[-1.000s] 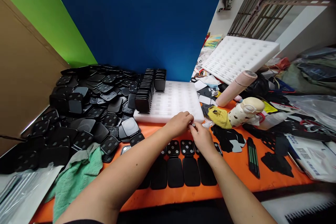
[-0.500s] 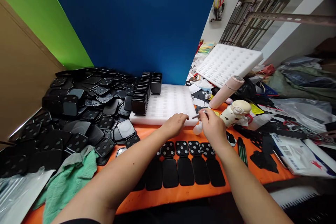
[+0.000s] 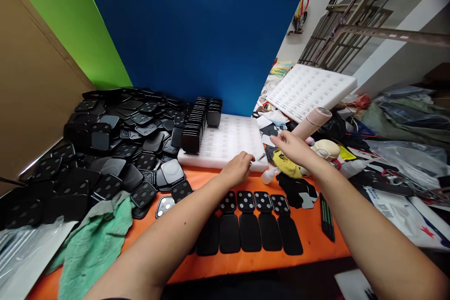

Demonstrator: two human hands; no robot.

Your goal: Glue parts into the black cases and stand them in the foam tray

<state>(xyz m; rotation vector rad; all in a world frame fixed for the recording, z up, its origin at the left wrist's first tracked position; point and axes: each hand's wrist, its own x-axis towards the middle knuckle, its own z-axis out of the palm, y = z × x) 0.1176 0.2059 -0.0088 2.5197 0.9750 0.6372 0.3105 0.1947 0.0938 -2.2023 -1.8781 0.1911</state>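
One slim grey stick (image 3: 260, 157) juts from the left hand (image 3: 239, 168), its long axis slanting up and to the right as we look, the free end pointing toward the right hand (image 3: 293, 147). The left fingers are bent and pinched close on its near end, beside the near right corner of one white foam block (image 3: 232, 140) bearing two rows of upright black cases (image 3: 191, 136). The right fingers curl toward the thumb near one pink bottle (image 3: 311, 122); we cannot tell whether they hold anything. Nearer us, we count four open cases (image 3: 250, 233) lined up on the orange table (image 3: 242, 265), plus a fifth partly hidden by the left forearm (image 3: 183, 225). Farther out we find one yellow cloth (image 3: 290, 166), one green towel (image 3: 93, 248), a second foam block (image 3: 312, 86) and, at left, a black heap (image 3: 144, 161) too jumbled to count.
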